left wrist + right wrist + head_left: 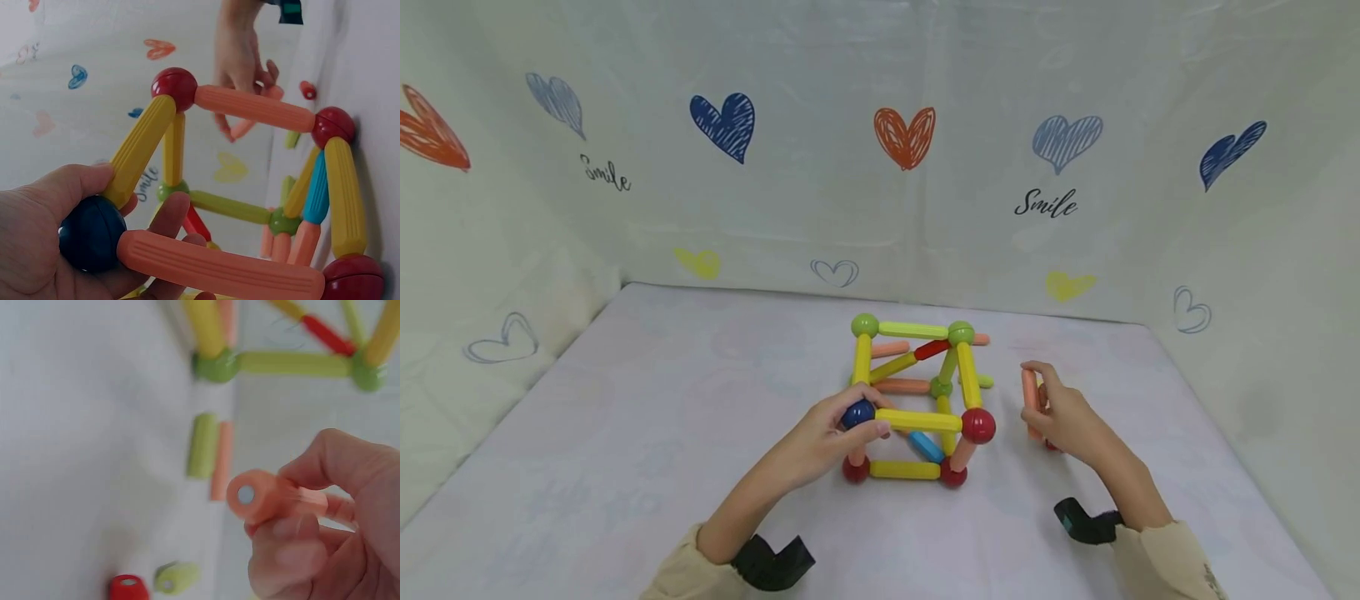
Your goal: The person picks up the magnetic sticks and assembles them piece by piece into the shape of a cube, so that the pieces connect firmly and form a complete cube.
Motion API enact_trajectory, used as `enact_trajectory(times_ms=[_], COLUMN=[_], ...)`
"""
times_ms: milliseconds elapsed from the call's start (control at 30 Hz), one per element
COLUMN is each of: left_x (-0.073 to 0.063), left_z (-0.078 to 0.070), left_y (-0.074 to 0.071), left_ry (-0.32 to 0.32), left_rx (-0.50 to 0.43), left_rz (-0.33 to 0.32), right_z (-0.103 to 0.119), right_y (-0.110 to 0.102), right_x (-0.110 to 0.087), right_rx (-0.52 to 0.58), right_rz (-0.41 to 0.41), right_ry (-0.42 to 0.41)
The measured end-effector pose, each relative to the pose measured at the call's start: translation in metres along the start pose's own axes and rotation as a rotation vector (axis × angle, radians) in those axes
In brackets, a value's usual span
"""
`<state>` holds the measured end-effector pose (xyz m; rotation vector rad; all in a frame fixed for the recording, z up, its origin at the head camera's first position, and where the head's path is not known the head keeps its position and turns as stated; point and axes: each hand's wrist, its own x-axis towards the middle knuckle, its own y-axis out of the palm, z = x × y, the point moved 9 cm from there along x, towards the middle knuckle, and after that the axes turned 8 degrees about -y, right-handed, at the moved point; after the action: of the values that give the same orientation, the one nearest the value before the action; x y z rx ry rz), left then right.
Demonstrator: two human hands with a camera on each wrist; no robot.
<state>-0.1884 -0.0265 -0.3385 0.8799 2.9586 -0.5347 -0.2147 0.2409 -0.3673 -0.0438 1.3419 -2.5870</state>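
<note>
A box-shaped frame of magnetic rods and balls stands on the table. My left hand [816, 442] holds it at the near left upper corner, with thumb and fingers around the dark blue ball [94, 234]. From that ball run a yellow rod [919, 420] and a salmon rod [219, 265]. A red ball [978, 425] forms the near right upper corner. To the right of the frame, my right hand [1070, 421] pinches a loose salmon magnetic rod [1031, 404]. Its metal-tipped end [245, 494] faces the right wrist camera.
Below my right hand lie a loose red rod [129, 589] and a light green rod [178, 578]. Another green rod [202, 447] and a salmon rod [221, 462] lie beside the frame. A white sheet with printed hearts [905, 137] hangs behind the table [625, 450].
</note>
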Motion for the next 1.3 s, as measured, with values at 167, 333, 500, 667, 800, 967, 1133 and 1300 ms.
enact_trajectory(times_ms=[167, 333, 500, 667, 800, 967, 1133, 1300], left_x=[0.0, 0.001, 0.002, 0.002, 0.001, 0.002, 0.001, -0.001], left_z=[-0.002, -0.004, -0.005, -0.005, -0.006, -0.006, -0.005, -0.003], left_y=[0.001, 0.001, 0.0, -0.001, -0.002, -0.003, -0.002, -0.001], left_ry=[0.015, 0.021, 0.019, 0.022, 0.044, 0.055, 0.056, 0.041], left_rx=[0.0, 0.008, 0.017, 0.019, 0.021, 0.023, 0.007, 0.002], left_rz=[0.008, 0.002, -0.012, -0.017, -0.02, -0.027, -0.025, -0.028], right_z=[0.023, 0.031, 0.05, 0.076, 0.093, 0.111, 0.118, 0.116], right_y=[-0.008, 0.013, 0.059, 0.09, 0.103, 0.12, 0.137, 0.142], right_x=[-0.039, -0.072, -0.085, -0.071, -0.053, -0.036, -0.027, -0.026], right_rx=[0.179, 0.417, 0.641, 0.783, 0.84, 0.879, 0.908, 0.895], right_rz=[-0.105, -0.118, -0.017, -0.006, -0.065, -0.07, -0.024, 0.007], right_ry=[-0.018, 0.096, 0.129, 0.063, 0.002, -0.084, -0.114, -0.096])
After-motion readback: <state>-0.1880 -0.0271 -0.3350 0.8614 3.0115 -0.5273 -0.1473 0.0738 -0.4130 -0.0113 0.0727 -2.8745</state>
